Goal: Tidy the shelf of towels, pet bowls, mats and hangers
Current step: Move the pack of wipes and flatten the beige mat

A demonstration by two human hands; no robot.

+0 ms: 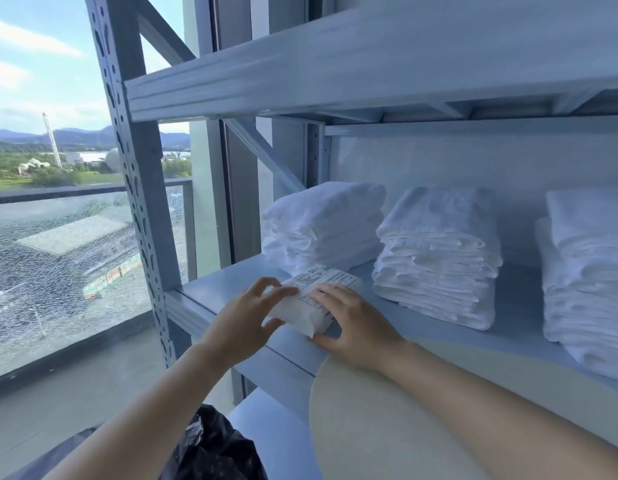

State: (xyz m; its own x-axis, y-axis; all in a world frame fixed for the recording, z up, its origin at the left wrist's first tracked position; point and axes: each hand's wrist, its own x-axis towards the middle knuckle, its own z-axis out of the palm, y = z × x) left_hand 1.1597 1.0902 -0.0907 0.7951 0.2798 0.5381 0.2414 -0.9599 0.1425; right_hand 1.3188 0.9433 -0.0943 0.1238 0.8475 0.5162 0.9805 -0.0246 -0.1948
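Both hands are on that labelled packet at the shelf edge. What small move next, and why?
Probably slide the packet back toward the leftmost towel stack: it sits skewed at the front lip of the shelf, with left hand and right hand holding it.

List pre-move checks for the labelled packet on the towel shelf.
1. Grip: left hand and right hand both hold the labelled packet: ok.
2. Support: packet lies on the shelf board, close to its front edge: ok.
3. Space behind: left towel stack stands directly behind the packet: not ok.
4. Middle towel stack squared and upright: ok.
5. Right towel stack, partly out of frame: cannot tell.
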